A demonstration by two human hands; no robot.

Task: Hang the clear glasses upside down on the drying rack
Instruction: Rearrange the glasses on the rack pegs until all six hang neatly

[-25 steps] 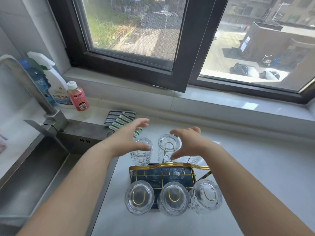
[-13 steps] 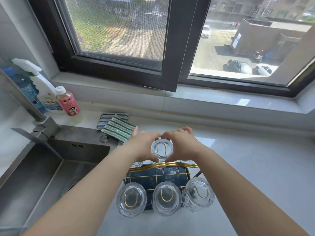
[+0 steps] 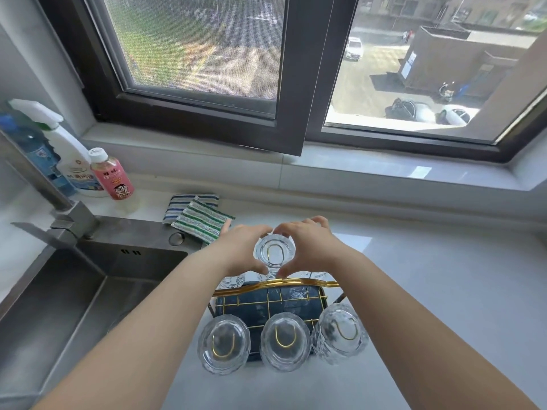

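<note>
A gold wire drying rack (image 3: 284, 284) over a dark tray stands on the white counter. Three clear glasses hang upside down on its front pegs: left (image 3: 224, 343), middle (image 3: 284, 340), right (image 3: 340, 332). In the back row, a middle glass (image 3: 274, 251) sits upside down over a gold peg. My left hand (image 3: 239, 250) and my right hand (image 3: 310, 247) cup it from either side, thumbs and fingertips touching its wall. Parts of a back left glass (image 3: 233, 281) and a back right glass (image 3: 318, 275) show under my hands.
A steel sink (image 3: 74, 306) with its faucet (image 3: 44, 196) lies to the left. Striped cloths (image 3: 201, 220) lie behind the rack. A spray bottle (image 3: 71, 161) and a pink bottle (image 3: 114, 176) stand by the sill. An open window frame (image 3: 291, 137) overhangs the sill.
My hands came together from above the outer back glasses and closed around the middle back glass. The view has shifted slightly to the left.
</note>
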